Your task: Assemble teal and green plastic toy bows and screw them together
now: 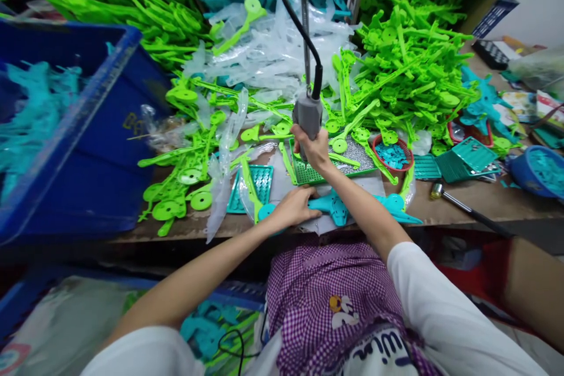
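My right hand [315, 150] is closed around a grey electric screwdriver [309, 113], which hangs upright from a metal rod and a black cable. Its tip points down, partly hidden by the hand. Below it, my left hand [291, 207] is closed on a turquoise plastic part [338, 209] lying across the table's front edge. The right forearm covers some of this part, and its left end shows beyond my left wrist. Just behind the left hand is a green tray [305, 176] full of small metal screws, with bright green plastic arms lying over it.
A blue bin [110, 94] stands at the left. Piles of green parts [405, 70] and clear plastic pieces [273, 41] cover the back. To the right are a red basket [410, 160] of turquoise bits, teal trays [476, 158], a hammer [467, 207] and a blue bucket [535, 173].
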Demonstrator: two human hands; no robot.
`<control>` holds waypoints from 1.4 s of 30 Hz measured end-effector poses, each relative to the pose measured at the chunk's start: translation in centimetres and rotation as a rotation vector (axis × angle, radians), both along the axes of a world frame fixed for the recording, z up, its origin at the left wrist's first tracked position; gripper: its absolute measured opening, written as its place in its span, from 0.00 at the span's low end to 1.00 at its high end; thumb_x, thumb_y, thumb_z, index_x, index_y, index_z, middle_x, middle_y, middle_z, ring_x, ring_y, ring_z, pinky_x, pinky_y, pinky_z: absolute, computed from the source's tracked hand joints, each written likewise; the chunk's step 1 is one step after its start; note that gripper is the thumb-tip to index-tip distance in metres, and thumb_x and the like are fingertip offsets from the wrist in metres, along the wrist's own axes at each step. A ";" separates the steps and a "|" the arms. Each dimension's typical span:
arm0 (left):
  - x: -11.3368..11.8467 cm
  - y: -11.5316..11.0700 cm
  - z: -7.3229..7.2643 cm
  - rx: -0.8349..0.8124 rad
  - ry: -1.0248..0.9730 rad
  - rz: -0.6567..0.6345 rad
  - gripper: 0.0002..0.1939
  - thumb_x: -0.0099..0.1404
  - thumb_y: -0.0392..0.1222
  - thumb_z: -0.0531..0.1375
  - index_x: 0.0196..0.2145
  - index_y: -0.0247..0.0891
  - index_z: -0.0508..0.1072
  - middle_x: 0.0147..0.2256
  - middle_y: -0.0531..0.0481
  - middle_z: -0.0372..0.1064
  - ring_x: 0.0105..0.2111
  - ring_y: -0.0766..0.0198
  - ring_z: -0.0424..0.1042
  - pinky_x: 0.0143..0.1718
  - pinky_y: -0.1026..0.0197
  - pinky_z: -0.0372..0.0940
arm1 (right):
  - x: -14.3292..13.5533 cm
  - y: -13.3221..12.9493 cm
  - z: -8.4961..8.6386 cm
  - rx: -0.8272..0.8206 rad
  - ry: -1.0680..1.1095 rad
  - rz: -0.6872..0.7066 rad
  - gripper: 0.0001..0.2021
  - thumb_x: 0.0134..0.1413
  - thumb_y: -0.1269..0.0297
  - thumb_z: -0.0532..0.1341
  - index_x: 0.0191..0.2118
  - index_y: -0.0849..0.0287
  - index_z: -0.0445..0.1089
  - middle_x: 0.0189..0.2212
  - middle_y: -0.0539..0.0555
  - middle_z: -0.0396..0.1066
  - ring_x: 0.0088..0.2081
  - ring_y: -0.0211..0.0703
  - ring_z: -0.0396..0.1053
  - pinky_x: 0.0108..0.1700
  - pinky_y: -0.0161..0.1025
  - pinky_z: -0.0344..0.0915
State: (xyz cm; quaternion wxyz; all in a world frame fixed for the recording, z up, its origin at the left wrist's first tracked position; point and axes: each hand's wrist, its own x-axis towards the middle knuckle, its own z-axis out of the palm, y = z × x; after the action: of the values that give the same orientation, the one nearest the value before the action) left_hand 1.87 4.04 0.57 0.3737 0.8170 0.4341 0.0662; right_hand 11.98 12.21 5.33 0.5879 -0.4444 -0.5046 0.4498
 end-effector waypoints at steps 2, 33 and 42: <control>0.0 0.0 0.1 -0.002 0.001 0.005 0.19 0.53 0.43 0.66 0.42 0.34 0.73 0.43 0.40 0.74 0.43 0.50 0.73 0.43 0.55 0.65 | 0.0 -0.1 0.1 0.007 -0.019 0.007 0.21 0.46 0.45 0.64 0.19 0.57 0.63 0.12 0.44 0.61 0.16 0.32 0.60 0.23 0.34 0.61; -0.1 0.3 -1.3 0.041 -0.060 0.012 0.13 0.51 0.42 0.69 0.34 0.39 0.73 0.35 0.50 0.74 0.37 0.57 0.71 0.38 0.58 0.62 | 6.1 -8.6 0.6 0.186 -0.115 -0.085 0.24 0.48 0.37 0.60 0.23 0.57 0.68 0.16 0.46 0.63 0.18 0.34 0.59 0.21 0.37 0.59; 0.0 0.3 -1.1 0.051 -0.016 0.018 0.15 0.51 0.42 0.69 0.37 0.39 0.74 0.36 0.49 0.74 0.38 0.55 0.73 0.40 0.57 0.64 | 5.6 -8.3 -0.5 0.209 -0.230 -0.039 0.20 0.49 0.47 0.63 0.18 0.56 0.66 0.18 0.49 0.65 0.22 0.37 0.63 0.26 0.39 0.62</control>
State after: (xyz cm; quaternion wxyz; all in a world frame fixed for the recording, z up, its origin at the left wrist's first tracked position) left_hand 1.84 4.30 -0.54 0.3554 0.8217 0.4368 0.0871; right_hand 17.63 3.89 4.80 0.5781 -0.4388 -0.6039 0.3294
